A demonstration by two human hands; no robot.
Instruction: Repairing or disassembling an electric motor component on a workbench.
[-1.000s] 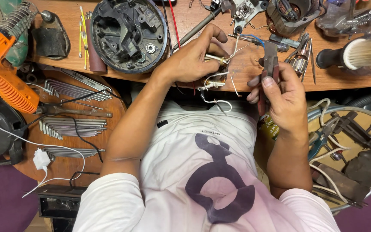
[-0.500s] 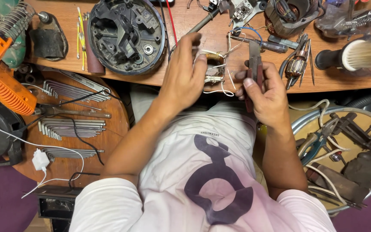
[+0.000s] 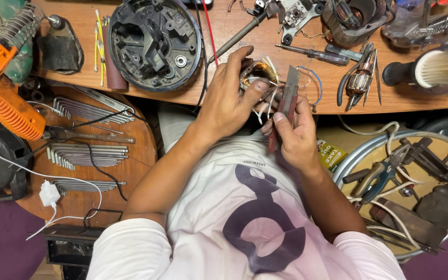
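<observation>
Both hands are drawing closer together than half a second ago: the left hand (image 3: 229, 101) is clasping a small copper-wound coil (image 3: 255, 72) at the workbench's (image 3: 338, 101) near edge, while the right hand (image 3: 296, 137) is gripping red-handled pliers (image 3: 286, 106) among its white leads. A slip risks nicking the leads or dropping the coil off that edge. Open room is scant, with a round black housing (image 3: 154, 44) to the far left and an armature (image 3: 360, 80) to the right.
</observation>
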